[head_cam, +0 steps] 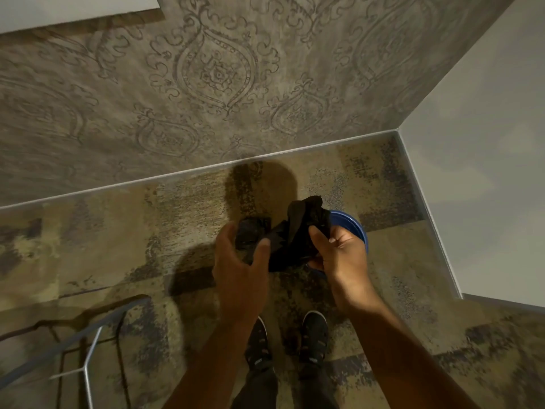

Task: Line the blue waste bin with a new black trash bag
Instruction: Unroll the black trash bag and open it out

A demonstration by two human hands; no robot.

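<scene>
A crumpled black trash bag (290,234) is held between both hands above the carpet. My left hand (240,270) grips its rolled left end, thumb on top. My right hand (339,252) pinches the bunched right part, which sticks up in folds. The blue waste bin (352,224) stands on the floor just behind and under my right hand; only an arc of its rim and inner wall shows, the rest is hidden by the bag and hand.
A patterned wall with a pale baseboard (206,169) runs behind the bin, and a plain white wall (477,172) closes the corner on the right. A metal wire frame (88,343) stands at lower left. My two shoes (312,335) are on the mottled carpet below the hands.
</scene>
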